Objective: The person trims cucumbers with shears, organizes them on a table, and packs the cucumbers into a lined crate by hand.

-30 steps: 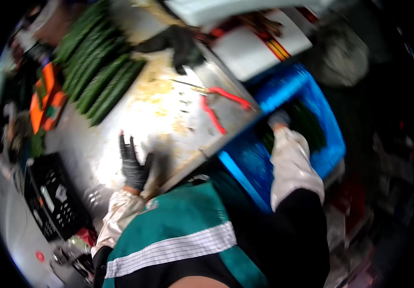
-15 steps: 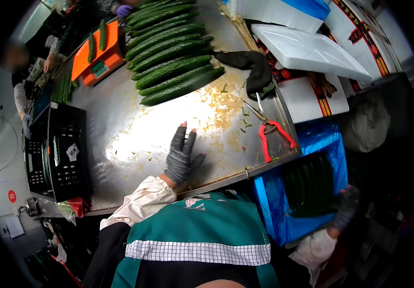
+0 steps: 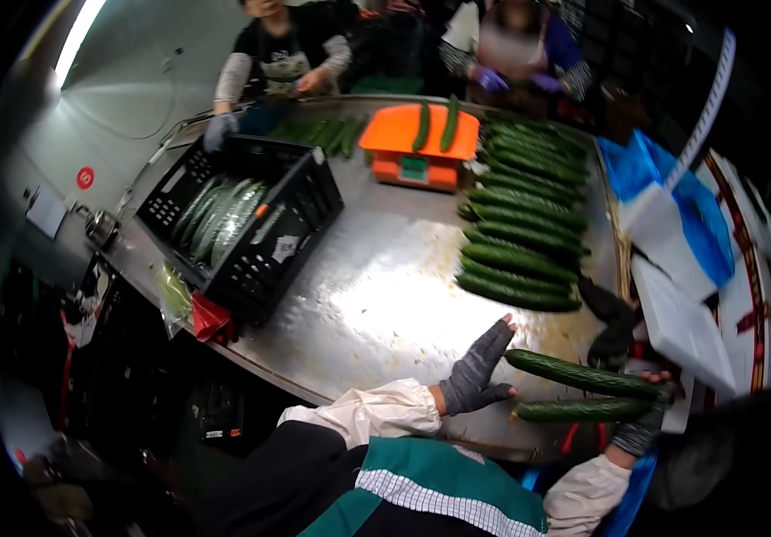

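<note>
My right hand (image 3: 643, 422), in a grey fingerless glove, grips the right ends of two long green cucumbers. The upper cucumber (image 3: 582, 373) and the lower cucumber (image 3: 580, 411) point left over the table's front right part. My left hand (image 3: 478, 370), also gloved, is open above the metal table (image 3: 350, 345), with fingers and thumb apart, just left of the cucumbers' tips and holding nothing. Beyond my hands lies a row of several cucumbers (image 3: 521, 259). Red handles of the shears (image 3: 570, 438) show partly below the held cucumbers.
An orange scale (image 3: 385, 136) carries two cucumbers. A black crate (image 3: 265, 259) holding wrapped cucumbers stands at the left, with a co-worker's gloved hand (image 3: 221, 131) on its rim. Another person with purple gloves (image 3: 491, 80) stands at the back. A white foam lid (image 3: 681, 322) leans at the right.
My right hand has come up from the blue-lined box with two cucumbers. The view has swung left and up. My left hand remains open, now beside the cucumbers' tips.
</note>
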The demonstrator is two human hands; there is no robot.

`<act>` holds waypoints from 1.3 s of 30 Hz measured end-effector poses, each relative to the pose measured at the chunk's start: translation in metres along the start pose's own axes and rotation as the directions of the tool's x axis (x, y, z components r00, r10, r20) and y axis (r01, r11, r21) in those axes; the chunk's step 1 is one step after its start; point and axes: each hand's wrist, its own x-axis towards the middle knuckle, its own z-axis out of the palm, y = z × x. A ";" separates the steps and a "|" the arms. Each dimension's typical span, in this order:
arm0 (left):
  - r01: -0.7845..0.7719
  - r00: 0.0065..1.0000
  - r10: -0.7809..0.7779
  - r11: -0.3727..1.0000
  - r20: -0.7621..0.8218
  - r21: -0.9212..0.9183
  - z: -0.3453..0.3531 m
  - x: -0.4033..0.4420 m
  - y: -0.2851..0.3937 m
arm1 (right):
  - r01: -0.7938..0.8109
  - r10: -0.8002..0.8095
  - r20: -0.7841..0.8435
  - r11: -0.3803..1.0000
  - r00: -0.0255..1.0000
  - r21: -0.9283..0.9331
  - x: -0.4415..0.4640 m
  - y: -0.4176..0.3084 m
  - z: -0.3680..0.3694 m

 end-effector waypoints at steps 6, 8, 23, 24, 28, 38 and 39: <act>0.047 0.997 -0.072 0.890 0.038 0.453 -0.055 -0.011 -0.031 | -0.116 0.143 -0.159 0.979 0.977 0.166 0.059 0.157 -0.063; 0.082 0.992 -0.121 0.862 0.046 0.501 -0.058 -0.015 -0.034 | -0.158 0.194 -0.397 0.980 0.897 0.121 0.064 0.177 -0.064; 0.042 0.986 -0.138 0.757 0.097 0.652 -0.030 -0.010 -0.093 | -0.223 0.261 -0.183 0.953 0.948 0.205 0.103 0.235 -0.134; 0.044 0.986 -0.137 0.757 0.093 0.652 -0.029 -0.009 -0.095 | -0.223 0.266 -0.198 0.950 0.943 0.218 0.106 0.235 -0.137; -0.016 0.983 -0.106 0.756 0.147 0.654 -0.017 -0.001 -0.104 | -0.355 0.412 -0.261 0.904 0.873 0.240 0.104 0.215 -0.105; 0.011 0.952 -0.187 0.814 0.244 0.581 -0.017 -0.008 -0.102 | -0.265 0.297 -0.028 0.803 0.955 -0.533 0.097 0.174 -0.006; -0.016 0.984 -0.087 0.826 0.156 0.563 -0.011 -0.015 -0.109 | -0.132 0.226 -0.031 0.443 0.974 -0.887 0.090 0.168 0.033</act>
